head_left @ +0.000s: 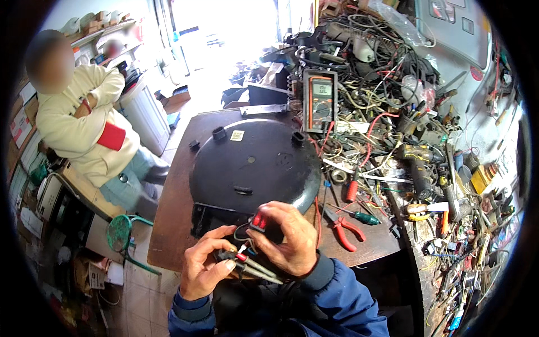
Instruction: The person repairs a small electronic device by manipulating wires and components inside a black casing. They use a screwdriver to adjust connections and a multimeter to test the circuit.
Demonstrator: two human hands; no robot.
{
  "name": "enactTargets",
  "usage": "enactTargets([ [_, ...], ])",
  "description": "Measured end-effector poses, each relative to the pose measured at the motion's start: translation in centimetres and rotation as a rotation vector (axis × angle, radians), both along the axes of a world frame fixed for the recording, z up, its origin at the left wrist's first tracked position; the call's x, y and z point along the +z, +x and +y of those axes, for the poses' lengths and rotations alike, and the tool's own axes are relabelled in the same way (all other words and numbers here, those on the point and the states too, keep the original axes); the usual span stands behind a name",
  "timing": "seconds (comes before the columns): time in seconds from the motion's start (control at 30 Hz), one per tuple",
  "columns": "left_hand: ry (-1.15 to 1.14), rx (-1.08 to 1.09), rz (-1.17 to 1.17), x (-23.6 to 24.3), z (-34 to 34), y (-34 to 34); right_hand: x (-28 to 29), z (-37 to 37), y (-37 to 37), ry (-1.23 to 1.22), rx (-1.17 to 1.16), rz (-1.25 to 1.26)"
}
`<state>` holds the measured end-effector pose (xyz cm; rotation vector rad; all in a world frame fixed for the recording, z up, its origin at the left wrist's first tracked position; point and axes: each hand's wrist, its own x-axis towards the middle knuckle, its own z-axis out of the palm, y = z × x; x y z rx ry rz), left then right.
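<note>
On my feed, my right hand (289, 237) pinches a small red-and-black plastic switch (259, 220) by the near edge of the large round black casing (252, 160). There, my curled left hand (206, 264) grips a slender grey-and-black piece (259, 270).

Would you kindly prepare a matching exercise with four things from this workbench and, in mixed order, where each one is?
Things:
1. Small red-and-black part
2. Large round black shell
3. Boxy grey-and-orange multimeter
4. Red-handled metal pliers

Places:
A. Beside the heap of tangled cables
B. Between the thumb and fingers of the right hand
C. Next to the green-handled screwdriver
D. Covering much of the brown tabletop

Pairs: 1-B, 2-D, 3-A, 4-C
</note>
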<state>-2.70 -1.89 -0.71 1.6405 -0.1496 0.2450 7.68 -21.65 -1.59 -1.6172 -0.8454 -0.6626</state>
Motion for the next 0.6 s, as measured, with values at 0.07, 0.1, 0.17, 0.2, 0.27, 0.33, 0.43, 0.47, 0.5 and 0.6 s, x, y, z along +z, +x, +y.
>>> enactTargets([
  [0.07, 0.029, -0.023, -0.051, -0.1, 0.1, 0.0, 0.9, -0.9, -0.8, -0.045, -0.087, -0.055],
  [0.1, 0.021, -0.021, -0.079, -0.3, 0.1, -0.2, 0.8, -1.3, -1.5, -0.029, -0.132, -0.083],
  [0.17, -0.055, -0.011, -0.061, -0.1, -0.5, -0.8, 0.5, -2.8, -3.1, -0.045, -0.203, -0.131],
  [0.2, -0.089, 0.002, -0.047, -0.1, -0.7, -1.4, -0.3, -3.5, -3.9, -0.02, -0.183, -0.13],
  [0.27, 0.008, 0.039, -0.14, -0.5, -0.8, -2.2, -1.0, -5.0, -5.9, -0.092, -0.108, -0.128],
  [0.33, 0.059, 0.053, -0.171, -0.4, -1.5, -3.3, -1.0, -5.7, -7.6, -0.162, 0.029, -0.056],
  [0.43, 0.135, -0.037, -0.282, 0.2, -2.8, -4.0, -2.7, -5.3, -9.5, -0.224, 0.146, 0.028],
  [0.47, 0.136, -0.069, -0.282, 0.2, -3.3, -4.3, -3.1, -5.2, -9.9, -0.273, 0.166, 0.046],
  [0.5, 0.102, -0.072, -0.295, -0.2, -3.8, -4.4, -3.7, -5.1, -10.2, -0.281, 0.177, 0.057],
  [0.6, 0.102, -0.1, -0.307, -0.6, -4.5, -4.7, -4.5, -5.7, -10.6, -0.338, 0.147, 0.13],
])
